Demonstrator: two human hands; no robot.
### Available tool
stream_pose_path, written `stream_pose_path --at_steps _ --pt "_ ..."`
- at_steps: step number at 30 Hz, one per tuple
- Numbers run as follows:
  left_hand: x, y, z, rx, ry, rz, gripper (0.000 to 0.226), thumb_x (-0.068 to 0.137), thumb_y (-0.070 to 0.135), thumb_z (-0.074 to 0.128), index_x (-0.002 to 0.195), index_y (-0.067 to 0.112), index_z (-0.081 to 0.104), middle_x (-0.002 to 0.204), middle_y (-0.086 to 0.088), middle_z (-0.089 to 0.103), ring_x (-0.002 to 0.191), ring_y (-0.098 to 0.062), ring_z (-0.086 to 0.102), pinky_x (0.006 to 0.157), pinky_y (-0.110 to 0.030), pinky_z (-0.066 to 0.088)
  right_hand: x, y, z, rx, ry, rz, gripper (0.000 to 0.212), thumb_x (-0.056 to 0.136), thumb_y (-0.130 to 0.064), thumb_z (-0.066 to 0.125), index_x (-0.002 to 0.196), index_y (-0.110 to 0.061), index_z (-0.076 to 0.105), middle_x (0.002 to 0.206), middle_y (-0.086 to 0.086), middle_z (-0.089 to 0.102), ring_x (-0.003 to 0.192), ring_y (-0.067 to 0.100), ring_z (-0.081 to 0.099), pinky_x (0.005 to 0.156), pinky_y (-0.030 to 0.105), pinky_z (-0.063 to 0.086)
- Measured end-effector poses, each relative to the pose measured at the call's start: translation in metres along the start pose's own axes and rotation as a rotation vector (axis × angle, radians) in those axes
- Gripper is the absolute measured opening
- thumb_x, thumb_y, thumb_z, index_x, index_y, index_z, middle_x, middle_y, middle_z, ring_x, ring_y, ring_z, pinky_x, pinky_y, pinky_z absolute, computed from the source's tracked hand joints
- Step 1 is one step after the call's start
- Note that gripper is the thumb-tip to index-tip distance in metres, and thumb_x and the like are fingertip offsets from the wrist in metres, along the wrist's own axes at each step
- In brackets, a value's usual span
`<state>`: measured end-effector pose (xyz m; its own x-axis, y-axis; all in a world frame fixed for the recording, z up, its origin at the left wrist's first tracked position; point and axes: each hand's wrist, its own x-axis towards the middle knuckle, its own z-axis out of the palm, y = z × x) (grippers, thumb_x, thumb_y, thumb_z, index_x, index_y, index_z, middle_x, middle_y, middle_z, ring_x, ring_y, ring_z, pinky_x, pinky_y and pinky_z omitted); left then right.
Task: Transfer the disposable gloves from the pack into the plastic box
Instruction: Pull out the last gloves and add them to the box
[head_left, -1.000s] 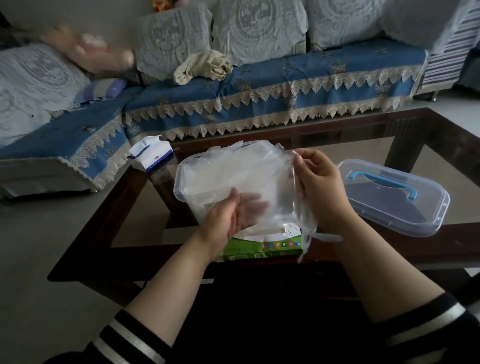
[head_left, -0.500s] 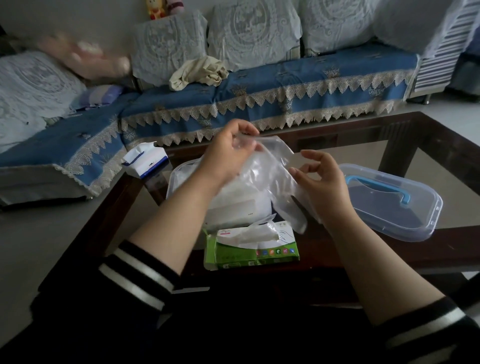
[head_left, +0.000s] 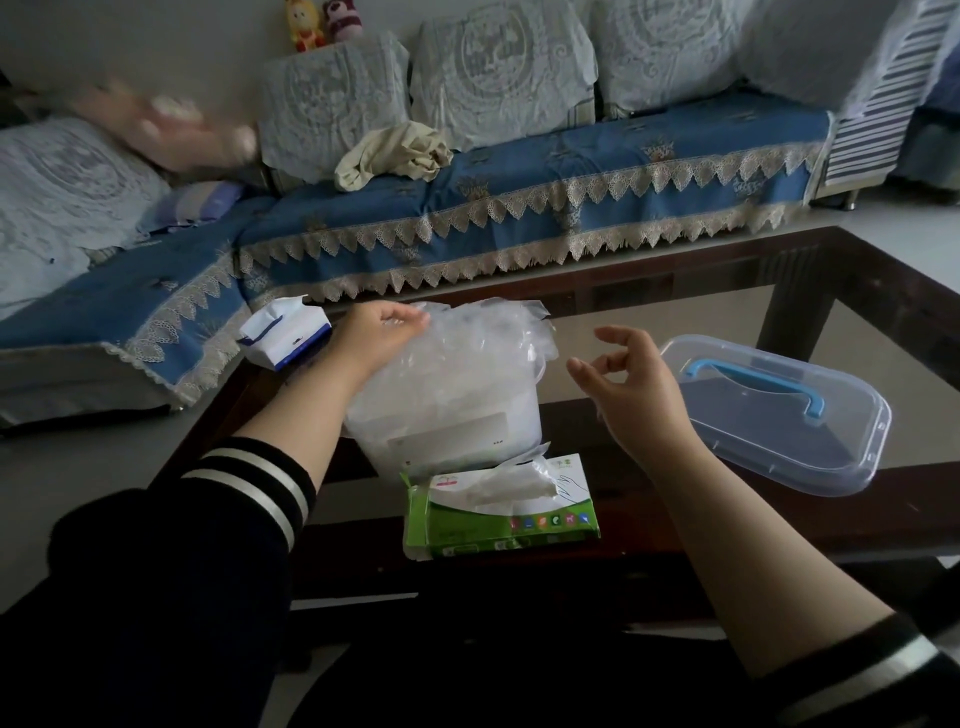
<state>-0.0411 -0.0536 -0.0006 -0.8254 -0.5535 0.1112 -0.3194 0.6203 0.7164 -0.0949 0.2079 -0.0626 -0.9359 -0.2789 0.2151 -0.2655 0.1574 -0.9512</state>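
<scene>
A clear plastic box (head_left: 498, 426) stands on the glass table, heaped with thin transparent gloves (head_left: 483, 338) that stick out above its rim. My left hand (head_left: 374, 332) is at the box's far left rim, its fingertips pinching the top glove. My right hand (head_left: 628, 384) hovers just right of the box with loosely curled fingers and holds nothing. The green and white glove pack (head_left: 498, 514) lies in front of the box near the table's front edge, with a glove poking out of its opening.
The box's clear lid (head_left: 769, 415) with a blue handle lies on the table to the right. A white and blue tissue pack (head_left: 283, 332) sits at the table's far left corner. A blue-covered sofa (head_left: 519, 208) runs behind the table (head_left: 883, 291).
Both hands moved the glove from above the pack over onto the heap in the box. My right hand let go and drew back to the right; my left hand lowered onto the heap.
</scene>
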Motion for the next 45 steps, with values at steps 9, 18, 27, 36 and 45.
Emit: stream_pose_path --at_steps 9,18,27,36,45 --pt "-0.004 -0.020 -0.012 0.610 -0.102 0.096 0.062 0.079 0.060 0.067 0.130 0.028 0.054 0.150 0.001 0.028 0.135 -0.026 0.033 0.106 -0.047 0.036 -0.004 -0.003 0.006 -0.061 -0.088 -0.002 0.053 0.085 -0.035 0.067 0.130 -0.020 0.045 0.091 -0.004 0.060 0.075 0.007 0.058 0.069 0.024 0.048" --pt "-0.034 -0.019 -0.019 0.650 0.384 0.541 0.021 0.093 0.029 0.057 0.101 0.014 0.070 0.106 -0.007 0.061 0.100 -0.031 0.049 0.083 -0.043 0.044 -0.018 -0.007 0.022 -0.285 -0.644 0.001 0.076 0.064 -0.065 0.067 0.127 -0.027 0.048 0.114 -0.009 0.053 0.103 0.009 0.054 0.091 0.027 0.049" --pt "-0.132 -0.010 0.043 0.396 -0.145 0.589 0.034 0.093 0.044 0.058 0.113 0.018 0.065 0.102 0.001 0.069 0.093 -0.018 0.065 0.077 -0.033 0.053 -0.027 0.000 0.045 -0.587 -0.653 -0.092 0.025 0.085 -0.031 0.068 0.108 -0.020 0.069 0.102 -0.003 0.063 0.094 0.015 0.058 0.081 0.029 0.046" --pt "-0.121 -0.050 0.088 0.280 -0.334 0.150 0.074 0.070 0.043 0.081 0.135 0.033 0.046 0.131 0.005 0.056 0.124 -0.017 0.049 0.099 -0.035 0.044 -0.029 -0.005 0.046 -0.472 -0.605 -0.035 0.018 0.087 -0.028 0.064 0.094 -0.014 0.072 0.086 -0.001 0.065 0.083 0.014 0.058 0.064 0.020 0.042" --pt "-0.122 -0.046 0.086 0.254 -0.369 0.124 0.069 0.074 0.037 0.082 0.128 0.018 0.041 0.129 0.006 0.056 0.119 -0.015 0.052 0.095 -0.027 0.042 -0.028 -0.033 0.021 0.262 -0.226 0.040 0.015 0.096 -0.017 0.054 0.095 -0.006 0.064 0.078 0.006 0.068 0.053 -0.003 0.059 0.056 0.010 0.047"
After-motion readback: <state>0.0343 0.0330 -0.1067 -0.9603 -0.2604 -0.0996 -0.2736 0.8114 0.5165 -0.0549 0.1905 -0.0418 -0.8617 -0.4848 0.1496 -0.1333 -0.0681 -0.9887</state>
